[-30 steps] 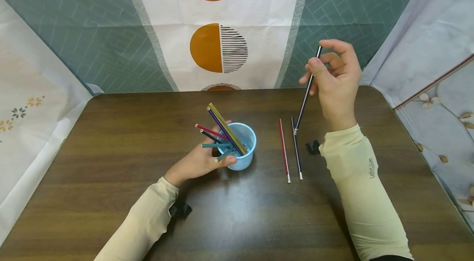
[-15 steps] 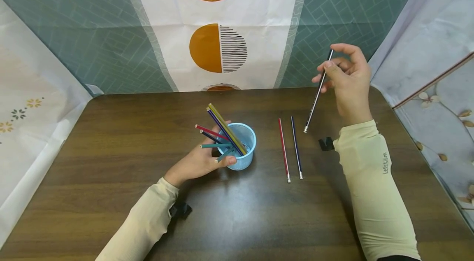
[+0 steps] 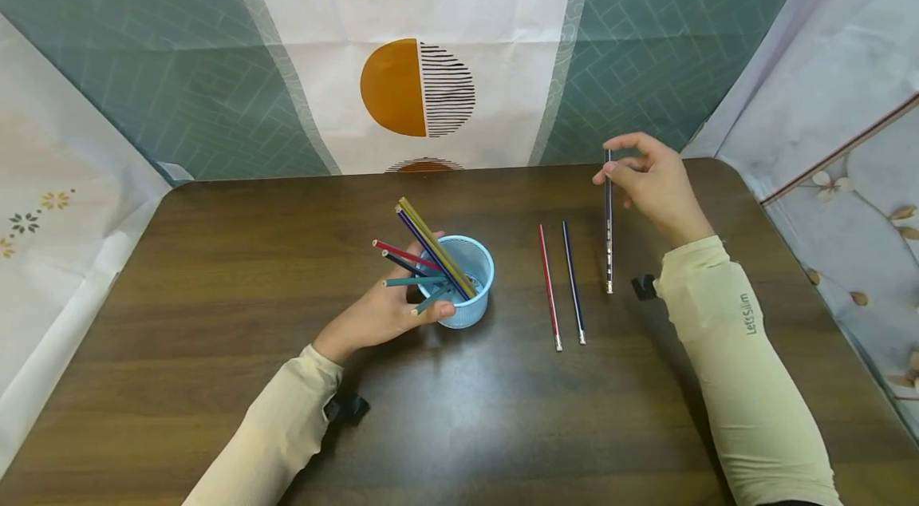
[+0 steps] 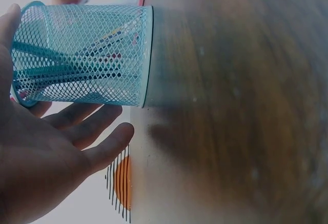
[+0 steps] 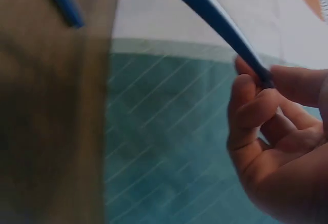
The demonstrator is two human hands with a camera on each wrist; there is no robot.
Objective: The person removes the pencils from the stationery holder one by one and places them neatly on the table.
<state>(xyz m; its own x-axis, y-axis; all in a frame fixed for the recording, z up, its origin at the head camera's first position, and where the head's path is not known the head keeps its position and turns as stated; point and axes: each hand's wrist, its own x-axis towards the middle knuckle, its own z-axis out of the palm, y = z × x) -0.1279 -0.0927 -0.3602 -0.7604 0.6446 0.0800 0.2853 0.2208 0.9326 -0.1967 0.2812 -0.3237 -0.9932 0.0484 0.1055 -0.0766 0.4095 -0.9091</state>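
Note:
In the head view, a light blue mesh pencil cup [image 3: 468, 318] stands on the table, with my left hand [image 3: 369, 324] gripping it, thumb and fingers on opposite sides of the rim. Several pencils lean out of it leftward, among them a yellow pencil [image 3: 431, 239] and a teal pencil [image 3: 415, 281]. My right hand [image 3: 656, 187] pinches a dark pencil [image 3: 609, 223] near its upper end, its silver ferrule end pointing down toward the table. Left of that pencil, a red pencil [image 3: 549, 289] and a dark blue pencil [image 3: 573, 282] lie side by side, ferrule ends toward me.
The brown wooden table [image 3: 459, 426] ends at the back against a green and white patterned cloth [image 3: 502, 115]. White floral cloths hang on both sides. A black piece sits at each wrist.
My right hand first moved right with the dark pencil, then came lower and slightly left, turning it almost parallel to the two lying pencils. The left hand keeps holding the cup.

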